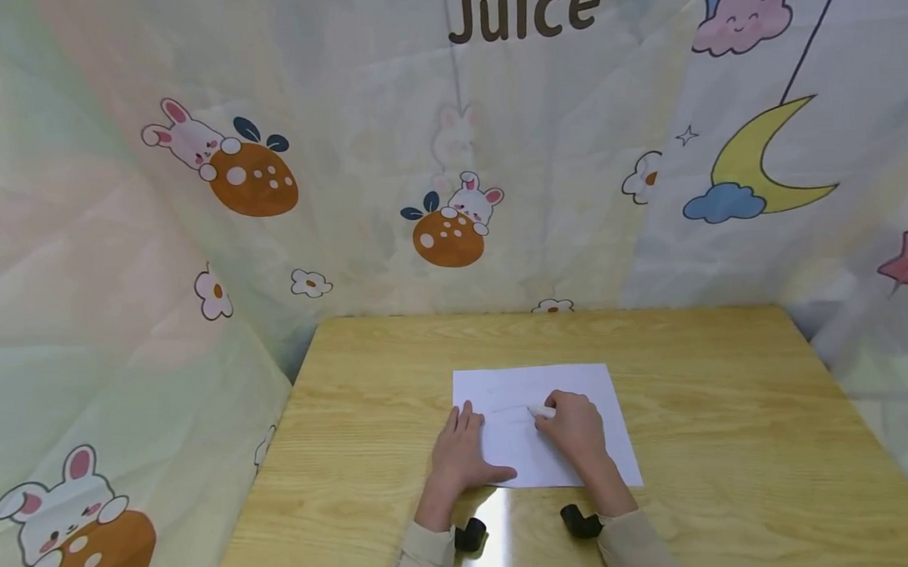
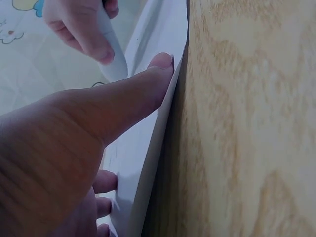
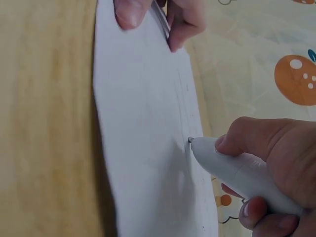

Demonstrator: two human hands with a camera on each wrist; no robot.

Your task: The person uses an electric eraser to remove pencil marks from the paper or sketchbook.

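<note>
Right hand [image 1: 577, 429] grips pen [image 1: 543, 411], tip pointing left.

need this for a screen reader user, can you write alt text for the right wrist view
A right hand grips a white pen, its tip touching a white sheet on a wooden table. At the top edge, the left hand's fingers press on the sheet.

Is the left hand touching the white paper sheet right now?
Touching. The left wrist view shows the left hand with fingertips pressed flat on the white paper sheet at its edge.
</note>
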